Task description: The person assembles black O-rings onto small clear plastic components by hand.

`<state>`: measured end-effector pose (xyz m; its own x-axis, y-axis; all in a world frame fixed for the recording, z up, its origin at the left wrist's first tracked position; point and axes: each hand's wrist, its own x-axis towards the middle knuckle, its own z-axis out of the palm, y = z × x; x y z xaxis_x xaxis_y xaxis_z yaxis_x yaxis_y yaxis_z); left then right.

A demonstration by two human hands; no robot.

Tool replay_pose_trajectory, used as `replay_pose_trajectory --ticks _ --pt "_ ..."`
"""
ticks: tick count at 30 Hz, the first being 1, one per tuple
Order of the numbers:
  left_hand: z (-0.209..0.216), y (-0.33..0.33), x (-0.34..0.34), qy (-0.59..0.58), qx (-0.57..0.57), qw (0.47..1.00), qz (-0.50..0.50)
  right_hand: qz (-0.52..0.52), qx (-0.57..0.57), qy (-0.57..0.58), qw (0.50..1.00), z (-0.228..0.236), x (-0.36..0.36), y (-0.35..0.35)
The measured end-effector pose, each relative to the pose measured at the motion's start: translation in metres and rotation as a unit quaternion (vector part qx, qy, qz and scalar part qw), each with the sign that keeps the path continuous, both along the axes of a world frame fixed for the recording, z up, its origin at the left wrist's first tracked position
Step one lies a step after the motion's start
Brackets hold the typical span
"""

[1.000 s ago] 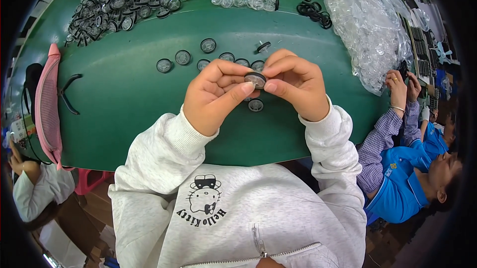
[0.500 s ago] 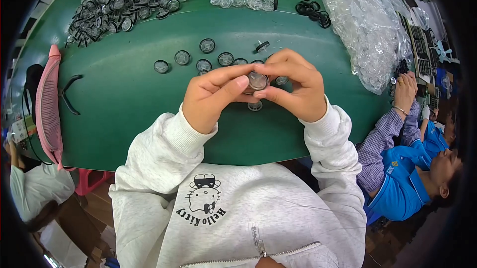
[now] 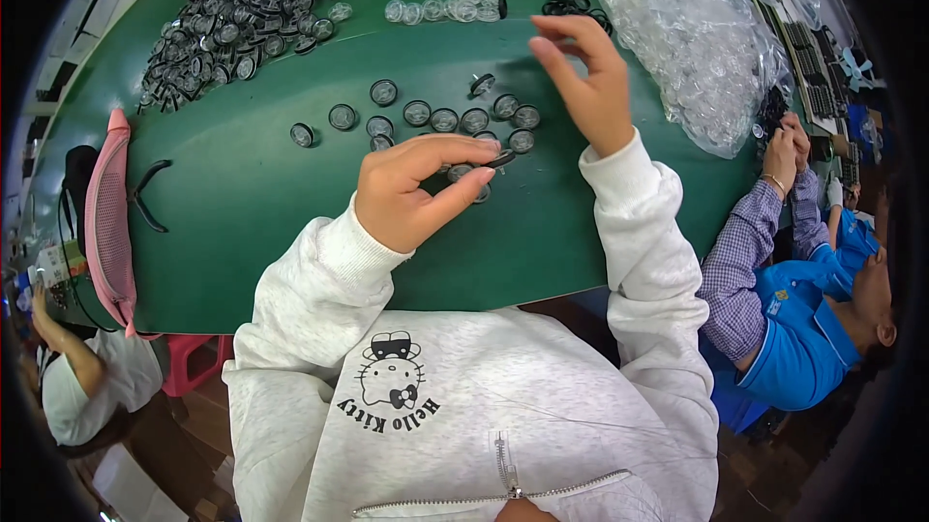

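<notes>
My left hand (image 3: 411, 178) pinches a small clear plastic wheel with a black rubber ring (image 3: 500, 159), tilted nearly edge-on between thumb and fingers. Beyond and under that hand lie several similar ringed wheels (image 3: 417, 114) on the green table (image 3: 242, 222). My right hand (image 3: 592, 82) is raised to the far right, thumb and fingers apart, nothing between them. Just past its fingertips is a small heap of loose black rubber rings (image 3: 564, 6), partly hidden by the hand. Left of the rings stands a cluster of clear wheels without rings (image 3: 433, 10).
A large pile of ringed wheels (image 3: 247, 24) covers the far left. Pliers with dark handles (image 3: 143, 198) lie beside a pink mesh pouch (image 3: 111, 222) at the left edge. A clear bag of plastic parts (image 3: 702, 67) lies far right. A co-worker in blue (image 3: 798, 328) sits at right.
My right hand has let go of the wheel and moved up and away toward the black rings, opening. The left hand keeps the wheel, now tilted edge-on. The view has shifted slightly.
</notes>
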<state>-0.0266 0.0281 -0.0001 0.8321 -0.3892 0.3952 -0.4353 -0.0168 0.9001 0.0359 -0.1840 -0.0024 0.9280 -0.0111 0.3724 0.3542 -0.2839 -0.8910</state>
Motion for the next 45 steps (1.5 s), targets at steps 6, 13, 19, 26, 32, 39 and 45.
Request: replay_pose_trajectory --ticks 6,13,19,26,32,39,45 --pt "0.003 -0.019 0.010 -0.228 0.195 0.954 -0.001 -0.043 -0.284 -0.204 0.936 -0.031 0.027 0.004" --pt "0.008 -0.024 0.014 -0.274 0.312 0.910 0.007 -0.050 -0.326 -0.183 0.926 -0.032 0.027 0.001" --pt "0.016 -0.005 0.086 -0.276 0.330 0.895 0.115 -0.067 -0.303 -0.220 0.925 -0.037 0.037 0.005" --pt "0.000 0.028 0.160 -0.211 0.491 0.828 0.171 -0.077 -0.178 -0.188 0.963 -0.022 0.021 0.000" --pt "0.025 0.033 0.130 -0.143 0.327 0.913 0.197 -0.044 0.011 -0.087 0.995 -0.002 -0.003 0.002" --pt "0.020 0.016 0.031 0.250 -0.085 0.964 0.043 0.106 0.270 0.098 0.952 0.025 -0.041 0.026" --pt "0.002 0.019 0.015 0.224 -0.153 0.962 0.024 0.182 0.289 0.190 0.920 0.027 -0.049 0.034"
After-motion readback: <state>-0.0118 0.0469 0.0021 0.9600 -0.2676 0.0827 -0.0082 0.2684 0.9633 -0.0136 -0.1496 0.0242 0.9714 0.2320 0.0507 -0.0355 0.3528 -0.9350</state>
